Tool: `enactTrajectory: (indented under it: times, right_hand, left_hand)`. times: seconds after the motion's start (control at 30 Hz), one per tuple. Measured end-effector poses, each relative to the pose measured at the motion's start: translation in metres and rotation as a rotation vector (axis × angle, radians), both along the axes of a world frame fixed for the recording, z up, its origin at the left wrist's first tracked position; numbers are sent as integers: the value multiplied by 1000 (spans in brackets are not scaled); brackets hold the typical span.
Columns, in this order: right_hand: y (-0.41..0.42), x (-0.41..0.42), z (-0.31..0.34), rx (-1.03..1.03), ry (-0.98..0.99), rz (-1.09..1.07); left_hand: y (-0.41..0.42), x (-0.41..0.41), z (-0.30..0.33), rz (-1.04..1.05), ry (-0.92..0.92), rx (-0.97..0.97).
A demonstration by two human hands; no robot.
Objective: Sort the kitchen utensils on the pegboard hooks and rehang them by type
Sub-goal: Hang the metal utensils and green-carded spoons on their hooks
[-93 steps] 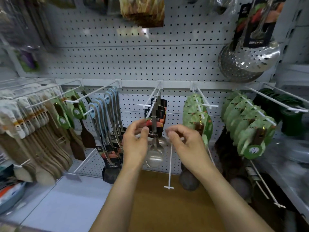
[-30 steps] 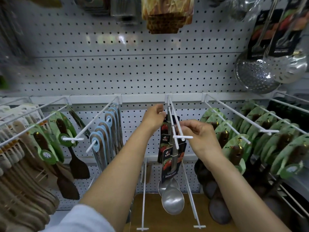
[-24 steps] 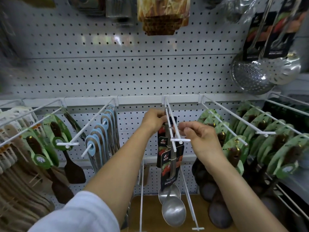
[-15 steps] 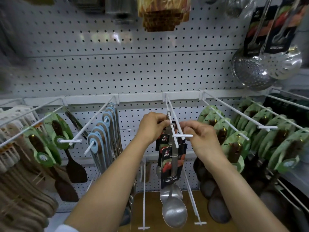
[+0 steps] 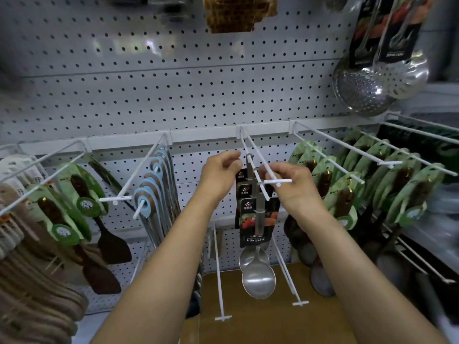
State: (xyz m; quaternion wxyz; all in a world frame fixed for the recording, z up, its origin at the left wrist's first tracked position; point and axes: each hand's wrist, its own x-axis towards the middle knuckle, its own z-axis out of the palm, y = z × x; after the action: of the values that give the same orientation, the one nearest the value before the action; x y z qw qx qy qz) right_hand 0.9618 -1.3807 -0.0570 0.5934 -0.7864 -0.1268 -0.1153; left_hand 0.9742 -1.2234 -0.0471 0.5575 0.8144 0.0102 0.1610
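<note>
Steel ladles (image 5: 258, 276) with black and red card sleeves (image 5: 258, 219) hang on the middle white double hook (image 5: 255, 155) of the grey pegboard (image 5: 173, 95). My left hand (image 5: 219, 173) reaches behind the cards at the ladle handles, its fingers curled and their tips hidden. My right hand (image 5: 288, 184) pinches the hook's front cross bar (image 5: 275, 182) beside the top of the front ladle's handle.
Blue-tagged steel utensils (image 5: 156, 194) hang left of the ladles, then dark spatulas with green cards (image 5: 74, 202) and pale wooden spatulas (image 5: 22, 256). Green-carded dark spoons (image 5: 347, 184) fill the hooks on the right. Steel skimmers (image 5: 377, 80) hang upper right. A brown shelf (image 5: 248, 324) lies below.
Both hands stay at the middle hook. My left hand came forward from the back of the hook to the ladle cards, then slipped a little behind them; the ladles hang as before.
</note>
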Motion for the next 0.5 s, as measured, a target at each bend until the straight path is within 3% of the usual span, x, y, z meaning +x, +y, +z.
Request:
enactTrajectory:
  times: [0.17,0.5]
  right_hand:
    - [5,-27,-8,78,-62,-142]
    - [15,-81,-15,336,-272,-355]
  left_hand:
    - [-2,-29,-10,61,-109,-103]
    - [-3,-118,-28,87,-149,-55]
